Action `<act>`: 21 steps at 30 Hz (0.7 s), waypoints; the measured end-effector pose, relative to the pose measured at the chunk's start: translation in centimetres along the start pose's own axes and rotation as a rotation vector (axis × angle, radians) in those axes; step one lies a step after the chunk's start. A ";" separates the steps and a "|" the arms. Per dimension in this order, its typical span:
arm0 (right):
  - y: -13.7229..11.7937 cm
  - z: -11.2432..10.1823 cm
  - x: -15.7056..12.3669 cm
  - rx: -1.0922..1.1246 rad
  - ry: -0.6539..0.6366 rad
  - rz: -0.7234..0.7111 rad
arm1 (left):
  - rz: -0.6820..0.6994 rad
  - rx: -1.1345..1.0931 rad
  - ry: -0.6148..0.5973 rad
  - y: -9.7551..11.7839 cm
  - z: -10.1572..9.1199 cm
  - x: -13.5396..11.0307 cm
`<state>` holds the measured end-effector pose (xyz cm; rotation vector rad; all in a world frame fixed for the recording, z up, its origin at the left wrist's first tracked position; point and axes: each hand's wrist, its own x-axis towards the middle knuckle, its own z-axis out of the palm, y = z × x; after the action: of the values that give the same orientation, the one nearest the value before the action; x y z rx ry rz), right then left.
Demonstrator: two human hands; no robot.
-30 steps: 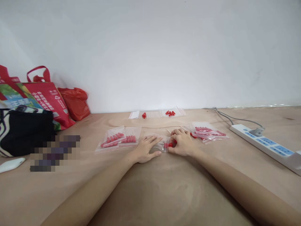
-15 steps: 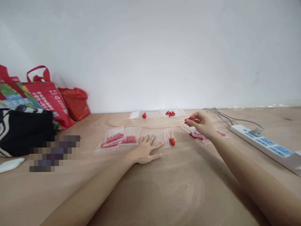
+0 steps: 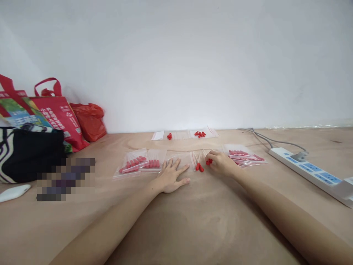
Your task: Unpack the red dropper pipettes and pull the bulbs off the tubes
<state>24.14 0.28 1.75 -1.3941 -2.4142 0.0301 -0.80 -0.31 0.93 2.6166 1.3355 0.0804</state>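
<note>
My left hand (image 3: 172,177) lies flat with fingers spread, over a clear zip bag (image 3: 183,161) on the table. Beside that bag's red-lined edge, several red-tipped pale sticks (image 3: 199,167) rest with their tips toward me. My right hand (image 3: 220,162) pinches at the red end of a red-tipped stick (image 3: 209,161), just right of them; how many sticks it grips is partly hidden. Left of my left hand are zip bags (image 3: 135,163) of red-tipped pieces. More filled zip bags (image 3: 239,154) lie stacked beyond my right hand.
Against the wall lie more clear bags (image 3: 180,135) and loose red pieces (image 3: 200,134). A power strip (image 3: 309,173) with a grey cable stands at right. Shopping bags (image 3: 59,117), a black bag (image 3: 33,152) and a white object (image 3: 13,193) are at left.
My right hand has moved left and down from above the right-hand bags to the sticks beside the zip bag. My left hand has stayed flat in place.
</note>
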 end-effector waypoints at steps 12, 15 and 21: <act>3.2 -0.4 -0.4 -0.326 0.005 0.449 | -0.015 -0.017 0.008 0.0 0.1 0.1; 3.0 0.5 -0.4 -0.415 0.021 0.487 | -0.029 -0.026 0.019 0.1 0.0 0.0; 3.3 1.0 -0.3 -0.454 0.064 0.583 | -0.020 0.025 0.104 0.7 0.1 -0.2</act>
<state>26.74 1.94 0.10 -2.2186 -1.9490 -0.4327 -0.36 -0.88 1.01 2.6522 1.4039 0.2007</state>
